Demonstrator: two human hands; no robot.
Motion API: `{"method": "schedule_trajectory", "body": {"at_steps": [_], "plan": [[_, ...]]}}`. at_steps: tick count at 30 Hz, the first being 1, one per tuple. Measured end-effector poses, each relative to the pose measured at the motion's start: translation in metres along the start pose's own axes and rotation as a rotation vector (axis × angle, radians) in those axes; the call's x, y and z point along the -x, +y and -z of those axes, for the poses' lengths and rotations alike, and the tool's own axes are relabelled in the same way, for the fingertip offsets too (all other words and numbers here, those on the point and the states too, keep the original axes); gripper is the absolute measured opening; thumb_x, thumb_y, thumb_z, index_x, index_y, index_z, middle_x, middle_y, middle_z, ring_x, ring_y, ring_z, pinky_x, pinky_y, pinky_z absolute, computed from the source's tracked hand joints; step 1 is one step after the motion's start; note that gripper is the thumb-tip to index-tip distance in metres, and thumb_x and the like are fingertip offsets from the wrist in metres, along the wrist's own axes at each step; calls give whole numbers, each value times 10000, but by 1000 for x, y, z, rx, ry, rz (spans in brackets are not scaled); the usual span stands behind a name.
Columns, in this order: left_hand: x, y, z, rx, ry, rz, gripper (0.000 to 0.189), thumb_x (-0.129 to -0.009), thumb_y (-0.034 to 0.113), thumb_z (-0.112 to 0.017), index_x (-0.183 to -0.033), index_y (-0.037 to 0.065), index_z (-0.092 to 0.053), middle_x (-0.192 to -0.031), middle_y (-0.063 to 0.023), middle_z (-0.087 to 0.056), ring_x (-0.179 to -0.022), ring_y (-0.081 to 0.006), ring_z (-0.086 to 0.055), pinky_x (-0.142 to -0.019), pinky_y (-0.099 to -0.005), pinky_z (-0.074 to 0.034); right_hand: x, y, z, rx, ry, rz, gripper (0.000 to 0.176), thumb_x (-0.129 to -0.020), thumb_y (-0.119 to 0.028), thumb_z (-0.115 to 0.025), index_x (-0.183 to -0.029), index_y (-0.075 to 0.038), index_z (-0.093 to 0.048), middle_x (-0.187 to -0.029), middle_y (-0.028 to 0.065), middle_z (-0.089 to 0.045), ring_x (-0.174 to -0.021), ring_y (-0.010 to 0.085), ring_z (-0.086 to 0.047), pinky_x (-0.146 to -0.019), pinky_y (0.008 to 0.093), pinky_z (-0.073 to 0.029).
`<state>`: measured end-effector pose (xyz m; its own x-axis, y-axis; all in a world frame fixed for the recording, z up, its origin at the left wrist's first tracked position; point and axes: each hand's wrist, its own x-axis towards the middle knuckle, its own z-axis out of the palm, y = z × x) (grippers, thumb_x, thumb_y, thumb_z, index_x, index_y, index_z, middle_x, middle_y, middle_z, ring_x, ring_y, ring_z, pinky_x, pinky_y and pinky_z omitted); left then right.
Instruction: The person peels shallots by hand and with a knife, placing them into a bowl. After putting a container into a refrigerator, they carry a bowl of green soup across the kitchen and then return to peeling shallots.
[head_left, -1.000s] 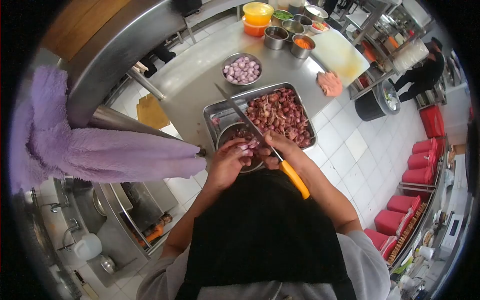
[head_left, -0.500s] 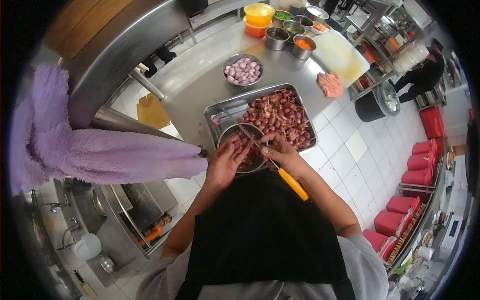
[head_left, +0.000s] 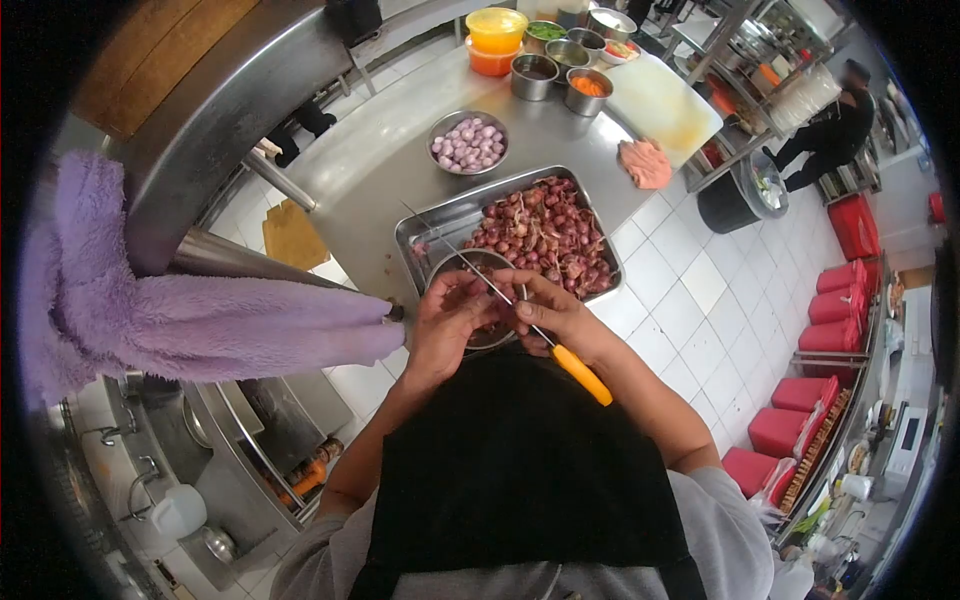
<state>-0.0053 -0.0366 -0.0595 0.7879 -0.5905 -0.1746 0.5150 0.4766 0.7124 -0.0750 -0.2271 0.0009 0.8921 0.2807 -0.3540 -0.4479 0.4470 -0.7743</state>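
My left hand (head_left: pixel 446 318) has its fingers curled round a small reddish shallot, mostly hidden by the fingers. In my right hand (head_left: pixel 553 308) is a knife with a yellow handle (head_left: pixel 581 375); its thin blade points up and left across the fingers of both hands. Both hands are close together over a round steel bowl (head_left: pixel 490 341), whose contents are largely covered. Just beyond it lies a steel tray (head_left: pixel 468 212) heaped with unpeeled red shallots (head_left: pixel 552 232). Peeled pale purple shallots (head_left: pixel 468 145) fill another steel bowl (head_left: pixel 436 160) behind the tray.
On the steel table are a pink cloth (head_left: pixel 644 164), a stained white cutting board (head_left: pixel 660 105), orange-filled tubs (head_left: pixel 495 45) and several steel pots (head_left: pixel 534 78). A purple towel (head_left: pixel 250 320) hangs at left. At right stand a dark bin (head_left: pixel 730 205), red containers (head_left: pixel 775 432) and another person (head_left: pixel 835 130).
The fingers of my left hand have closed further round the shallot. My right hand has tilted the knife, and more of its blade shows past the hands. The whole view has shifted slightly.
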Motion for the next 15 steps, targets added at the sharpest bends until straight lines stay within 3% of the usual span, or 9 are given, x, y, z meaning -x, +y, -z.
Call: {"method": "schedule_trajectory", "body": {"at_steps": [3, 7, 12, 15], "plan": [[-1, -1, -2, -43, 61, 10, 218, -937, -26, -574, -1139, 30, -513, -1141, -140, -594, -1066, -263, -633, -917, -416, -552, 1, 1, 1, -29, -14, -20, 522, -933, -286, -659, -1395, -155, -453, -828, -17, -502, -690, 87, -504, -579, 224, -387], [0, 5, -13, 76, 112, 9, 216, -934, -21, -580, -1139, 21, -526, -1128, -131, -594, -1050, -256, -638, -933, -419, -547, 3, 1, 1, -19, -17, -22, 475, -932, -288, -659, -1362, -163, -500, -829, -13, -511, -677, 88, -506, -575, 226, -385], [3, 5, -10, 141, 38, 13, 192, -938, -45, -528, -1126, -6, -536, -1141, -146, -603, -1100, -267, -616, -1022, -453, -493, 1, 5, 5, -69, -22, -11, 459, -931, -286, -661, -1353, -167, -525, -822, -10, -517, -660, 84, -501, -559, 221, -375], [4, 0, -5, 168, -16, -44, 254, -941, -37, -501, -1187, 16, -536, -1166, -148, -605, -1087, -241, -608, -980, -405, -500, 1, 7, 11, -122, -37, -4, 472, -926, -293, -667, -1359, -169, -527, -814, -9, -517, -637, 82, -495, -543, 216, -365]]}}
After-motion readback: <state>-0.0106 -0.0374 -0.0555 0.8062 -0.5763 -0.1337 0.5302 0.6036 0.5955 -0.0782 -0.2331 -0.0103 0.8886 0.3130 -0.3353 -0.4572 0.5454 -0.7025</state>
